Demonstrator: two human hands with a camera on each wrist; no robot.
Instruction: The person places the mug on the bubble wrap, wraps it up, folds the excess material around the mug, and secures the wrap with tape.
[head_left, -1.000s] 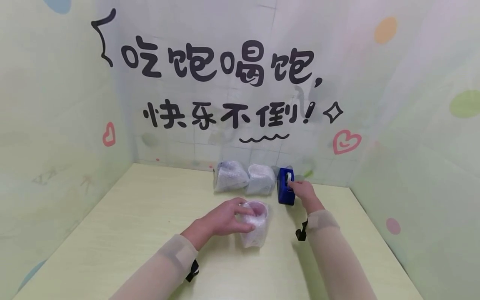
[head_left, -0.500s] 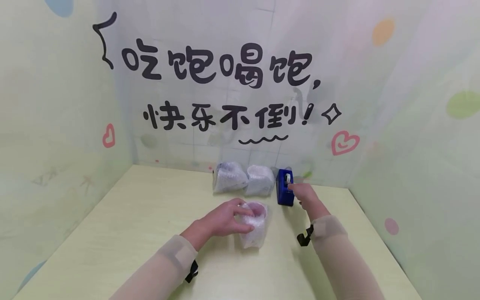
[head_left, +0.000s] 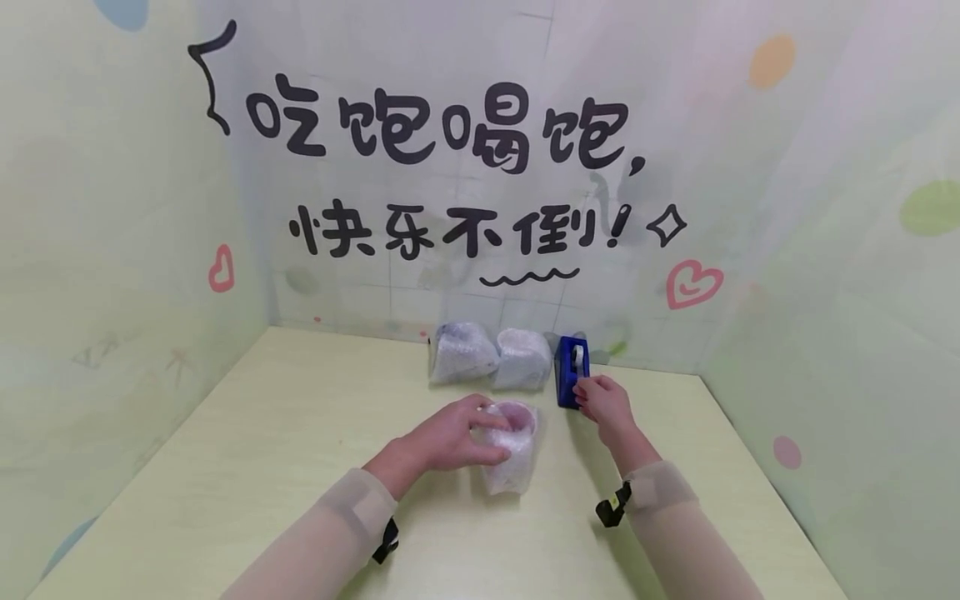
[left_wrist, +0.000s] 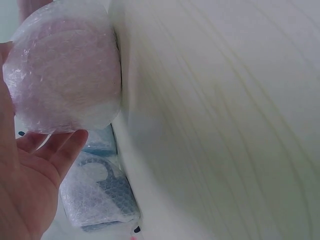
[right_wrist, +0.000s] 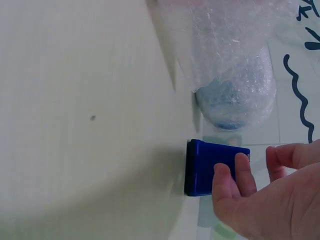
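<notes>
A pink cup in bubble wrap (head_left: 512, 471) stands on the near middle of the table, its mouth up. My left hand (head_left: 453, 433) grips it from the left, with the thumb on the near side and fingers at the rim; in the left wrist view, fingertips (left_wrist: 77, 142) press the wrapped cup (left_wrist: 67, 75). My right hand (head_left: 607, 404) is at the near end of a blue tape dispenser (head_left: 567, 392), pinching the end of its clear tape. Seen from the right wrist, the fingers of my right hand (right_wrist: 275, 190) are bent beside the dispenser's (right_wrist: 205, 165) toothed edge.
Two more bubble-wrapped items, a left one (head_left: 463, 354) and a right one (head_left: 523, 360), sit side by side against the back wall, left of the dispenser. Printed cloth walls (head_left: 480, 300) enclose the pale table (head_left: 300, 467) at the back and both sides.
My right hand has moved from the tape roll towards me, down to the dispenser's near end, its fingers now drawn together. The left hand and the wrapped cup have stayed put.
</notes>
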